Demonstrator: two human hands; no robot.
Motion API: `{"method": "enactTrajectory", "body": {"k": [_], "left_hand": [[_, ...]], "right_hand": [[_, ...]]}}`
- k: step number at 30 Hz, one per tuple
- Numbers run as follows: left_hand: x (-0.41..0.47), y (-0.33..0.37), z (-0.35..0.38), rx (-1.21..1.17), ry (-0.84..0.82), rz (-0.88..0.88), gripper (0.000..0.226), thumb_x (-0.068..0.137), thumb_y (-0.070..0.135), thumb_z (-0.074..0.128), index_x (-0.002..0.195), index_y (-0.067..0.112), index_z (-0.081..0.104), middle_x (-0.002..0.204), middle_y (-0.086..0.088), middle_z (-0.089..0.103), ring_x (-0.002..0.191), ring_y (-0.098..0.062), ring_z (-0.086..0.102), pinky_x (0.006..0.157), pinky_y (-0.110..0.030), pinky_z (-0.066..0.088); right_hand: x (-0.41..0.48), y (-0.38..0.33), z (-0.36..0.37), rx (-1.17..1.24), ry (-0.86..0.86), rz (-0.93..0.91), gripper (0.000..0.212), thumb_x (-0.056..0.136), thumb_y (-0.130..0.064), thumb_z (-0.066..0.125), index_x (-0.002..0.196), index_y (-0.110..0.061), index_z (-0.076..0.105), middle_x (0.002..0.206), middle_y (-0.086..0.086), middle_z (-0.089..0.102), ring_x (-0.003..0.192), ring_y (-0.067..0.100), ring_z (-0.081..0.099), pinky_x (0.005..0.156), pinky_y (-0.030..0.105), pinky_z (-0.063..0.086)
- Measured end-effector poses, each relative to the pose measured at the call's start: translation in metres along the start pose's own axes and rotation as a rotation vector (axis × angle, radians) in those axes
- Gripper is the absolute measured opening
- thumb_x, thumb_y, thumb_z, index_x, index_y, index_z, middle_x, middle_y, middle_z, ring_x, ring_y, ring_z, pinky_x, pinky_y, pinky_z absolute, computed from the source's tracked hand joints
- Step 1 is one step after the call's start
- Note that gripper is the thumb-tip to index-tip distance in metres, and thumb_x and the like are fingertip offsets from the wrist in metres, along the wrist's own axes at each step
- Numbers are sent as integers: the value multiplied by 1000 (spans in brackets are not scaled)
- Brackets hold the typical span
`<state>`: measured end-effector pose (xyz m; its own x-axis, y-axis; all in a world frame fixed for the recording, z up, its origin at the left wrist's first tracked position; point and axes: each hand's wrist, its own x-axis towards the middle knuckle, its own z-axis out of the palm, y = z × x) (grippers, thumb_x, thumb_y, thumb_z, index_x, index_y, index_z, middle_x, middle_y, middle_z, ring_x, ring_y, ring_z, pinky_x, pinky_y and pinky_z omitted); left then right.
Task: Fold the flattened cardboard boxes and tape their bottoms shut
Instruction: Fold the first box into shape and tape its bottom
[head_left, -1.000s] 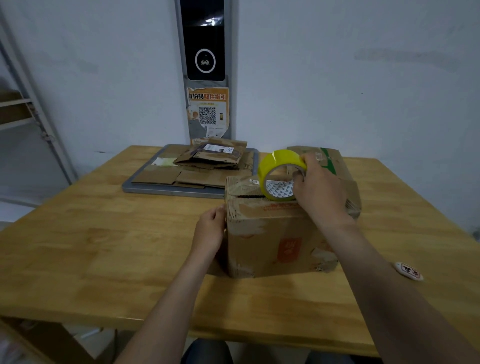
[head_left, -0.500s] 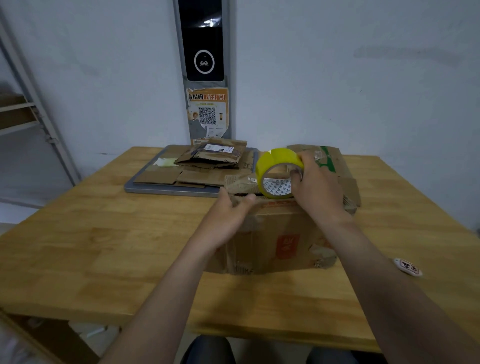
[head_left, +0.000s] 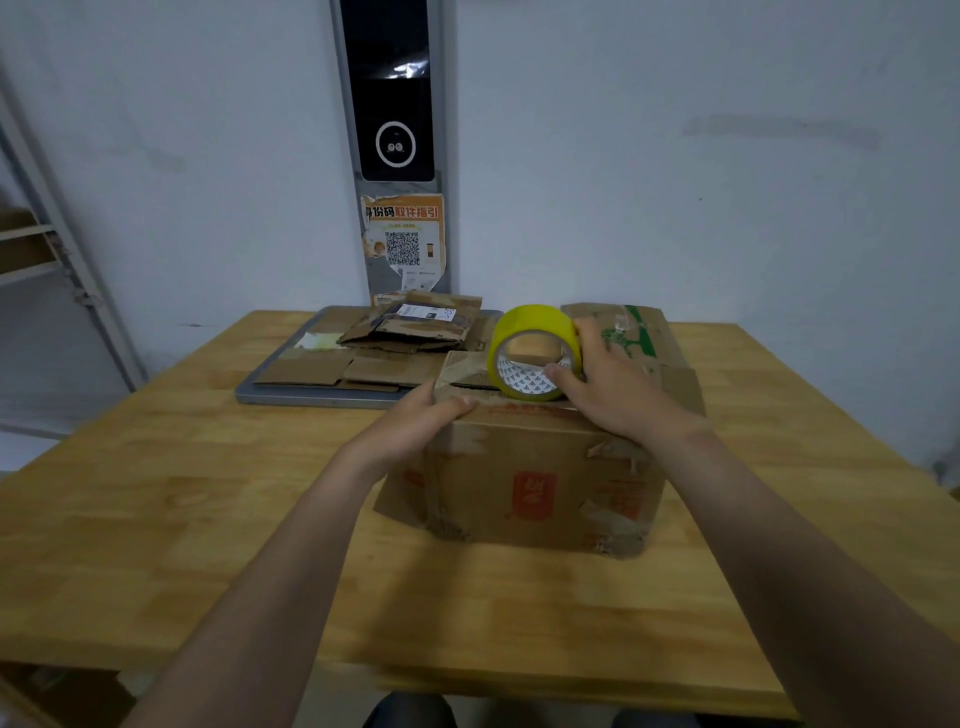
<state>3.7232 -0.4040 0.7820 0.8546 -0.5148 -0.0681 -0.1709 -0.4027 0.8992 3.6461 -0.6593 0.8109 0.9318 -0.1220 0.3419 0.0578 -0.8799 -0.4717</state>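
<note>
Near the desk (head_left: 156, 493) middle, right hand (head_left: 618, 387) grips the tape roll (head_left: 530, 353), left hand (head_left: 415, 423) clasps the box (head_left: 535, 483) edge; a slip could wrinkle tape.

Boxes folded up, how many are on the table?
2: a brown cardboard box in the middle under the yellow tape roll, and a brown cardboard box with green marks right behind it. The flat cardboard pile on the grey tray may hide more.

Open table (head_left: 156, 519) spans the frame's left and bottom. At centre a cardboard box (head_left: 519, 467) blocks passage, its top crowded by the left hand (head_left: 410, 421), right hand (head_left: 618, 384) and tape roll (head_left: 535, 325); behind, a tray (head_left: 311, 396) of flattened cardboard (head_left: 306, 370) fills upper centre.
</note>
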Motion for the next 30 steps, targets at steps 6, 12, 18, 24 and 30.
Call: {"method": "enactTrajectory", "body": {"k": [6, 12, 18, 24, 30], "left_hand": [[2, 1, -4, 79, -39, 7, 56, 100, 62, 50, 148, 31, 48, 150, 17, 52, 138, -10, 49, 97, -26, 44], [3, 11, -1, 730, 36, 238, 69, 108, 56, 24, 166, 24, 7, 172, 12, -10, 157, -9, -12, 127, -56, 0], [6, 21, 3, 856, -5, 341, 64, 109, 55, 20, 166, 27, 12, 173, 13, -2, 156, -4, -13, 126, -59, 1], [6, 26, 3, 912, -59, 324, 59, 109, 54, 18, 165, 35, 14, 173, 12, -1, 158, -10, -11, 125, -60, 3], [5, 25, 11, 934, -13, 274, 77, 99, 72, 11, 166, 33, 4, 173, 10, -5, 158, -9, -11, 126, -59, 8]], "right_hand": [[2, 4, 8, -1, 44, 10, 41, 102, -51, 49, 133, -38, 25, 117, 18, 51, 90, 33, 55, 65, 36, 37], [-2, 0, 7, -36, 40, -18, 45, 105, -48, 45, 141, -38, 20, 103, 13, 50, 80, 26, 50, 58, 32, 32], [1, -13, 4, 8, 19, -42, 42, 107, -37, 44, 142, -29, 23, 98, 13, 59, 83, 30, 58, 65, 44, 49], [11, -28, 2, 17, 35, -60, 36, 105, -24, 50, 136, -25, 32, 84, 14, 62, 66, 33, 60, 58, 49, 49], [11, -41, 5, -27, 152, 13, 35, 103, -13, 47, 137, -19, 38, 92, 11, 60, 75, 34, 60, 65, 51, 53]]}}
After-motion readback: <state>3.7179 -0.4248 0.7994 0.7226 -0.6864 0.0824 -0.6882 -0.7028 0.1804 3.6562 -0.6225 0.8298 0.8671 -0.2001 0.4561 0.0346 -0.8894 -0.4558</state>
